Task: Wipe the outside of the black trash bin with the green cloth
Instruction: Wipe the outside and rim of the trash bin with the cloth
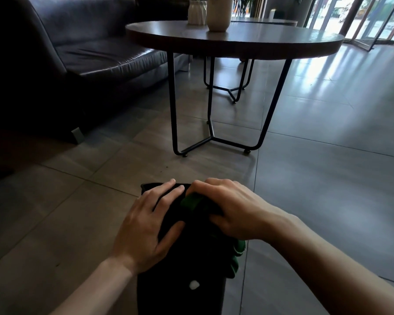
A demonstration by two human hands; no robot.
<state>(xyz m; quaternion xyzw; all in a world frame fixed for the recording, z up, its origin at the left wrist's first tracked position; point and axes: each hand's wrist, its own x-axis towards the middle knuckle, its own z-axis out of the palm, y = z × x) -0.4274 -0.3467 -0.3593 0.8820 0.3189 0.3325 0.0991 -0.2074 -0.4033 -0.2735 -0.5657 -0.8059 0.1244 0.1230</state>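
Head view: green cloth point(192, 201) under right fingers point(214, 189)

You have no readable text, label, brand or number anywhere here; the small white round mark point(194, 285) on the black plastic trash bin point(191, 258), lower centre, bears nothing legible.

Black trash bin point(187, 289) is running off the bottom edge, its shape getting lost in the dark. Right hand point(234, 212) is covering most of the green cloth point(237, 258); left hand point(146, 226) is hiding the bin's left side. Both forearms are cutting off at the frame. Sofa point(55, 64) is fading into shadow on the left.
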